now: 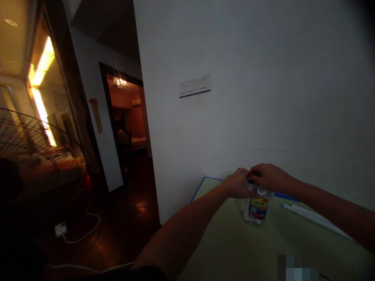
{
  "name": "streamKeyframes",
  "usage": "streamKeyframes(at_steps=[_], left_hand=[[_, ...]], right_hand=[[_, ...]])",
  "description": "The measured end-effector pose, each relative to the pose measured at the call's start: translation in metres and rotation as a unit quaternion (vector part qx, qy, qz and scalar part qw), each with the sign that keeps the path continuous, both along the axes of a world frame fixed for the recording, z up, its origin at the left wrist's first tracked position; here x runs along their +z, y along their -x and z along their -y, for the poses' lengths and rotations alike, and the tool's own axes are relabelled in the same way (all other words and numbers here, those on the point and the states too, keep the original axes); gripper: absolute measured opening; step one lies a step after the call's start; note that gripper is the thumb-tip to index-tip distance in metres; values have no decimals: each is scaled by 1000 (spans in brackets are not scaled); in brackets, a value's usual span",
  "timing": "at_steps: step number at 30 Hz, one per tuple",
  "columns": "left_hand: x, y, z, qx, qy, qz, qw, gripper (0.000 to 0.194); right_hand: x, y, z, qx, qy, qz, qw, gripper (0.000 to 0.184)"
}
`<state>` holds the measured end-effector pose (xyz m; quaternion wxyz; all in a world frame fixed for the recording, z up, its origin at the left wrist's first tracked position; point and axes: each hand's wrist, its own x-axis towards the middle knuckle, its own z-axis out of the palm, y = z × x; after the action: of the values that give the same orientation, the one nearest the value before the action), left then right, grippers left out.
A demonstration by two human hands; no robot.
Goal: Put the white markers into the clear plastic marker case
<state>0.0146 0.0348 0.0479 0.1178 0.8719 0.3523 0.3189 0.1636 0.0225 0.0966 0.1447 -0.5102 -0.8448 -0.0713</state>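
Note:
A small clear bottle (258, 208) with a yellow, blue and red label stands on a pale green table (234, 249) near the wall. My left hand (238, 183) is closed around the upper left of the bottle. Coming in from the right, my right hand (268, 177) is closed over the bottle's top, where a bit of blue shows. The two hands touch each other above the label. The cap itself is hidden under the fingers.
A long white rod or tube (313, 219) lies on the table to the right of the bottle. A white wall (263, 97) with a switch plate (195, 86) is just behind. To the left are a dark floor, a fan grille (38, 148), a white cable (88, 230) and a lit doorway (129, 117).

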Motion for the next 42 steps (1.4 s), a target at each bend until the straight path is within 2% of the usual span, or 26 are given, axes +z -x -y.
streamKeyframes(at_steps=[4,8,12,15,18,23,27,30,36,42], left_hand=[[-13,-6,9,10,-35,45,998,72],[-23,-7,16,-1,-59,96,994,70],[-23,-3,16,4,-48,124,991,67],[-23,-2,14,4,-29,138,990,66],[-26,-3,14,17,-13,166,986,63],[-33,-3,19,39,-9,190,981,59],[-37,1,30,75,-29,192,978,60],[-40,4,37,91,-59,188,976,60],[-40,2,41,90,-95,183,974,64],[-40,2,43,98,-104,173,975,63]], right_hand=[[-1,-2,22,-9,-49,5,999,28],[2,-5,40,-12,-41,-7,999,30],[3,-17,39,-38,-29,-57,997,30],[-3,-35,32,-66,-24,-95,993,28],[-21,-61,24,-124,-2,-118,985,27],[-76,-109,23,-240,23,-91,966,28],[-114,-125,27,-246,20,-58,967,33],[-128,-127,31,-227,22,-29,973,37],[-127,-129,34,-215,60,22,974,36],[-121,-132,38,-225,93,27,970,29]])
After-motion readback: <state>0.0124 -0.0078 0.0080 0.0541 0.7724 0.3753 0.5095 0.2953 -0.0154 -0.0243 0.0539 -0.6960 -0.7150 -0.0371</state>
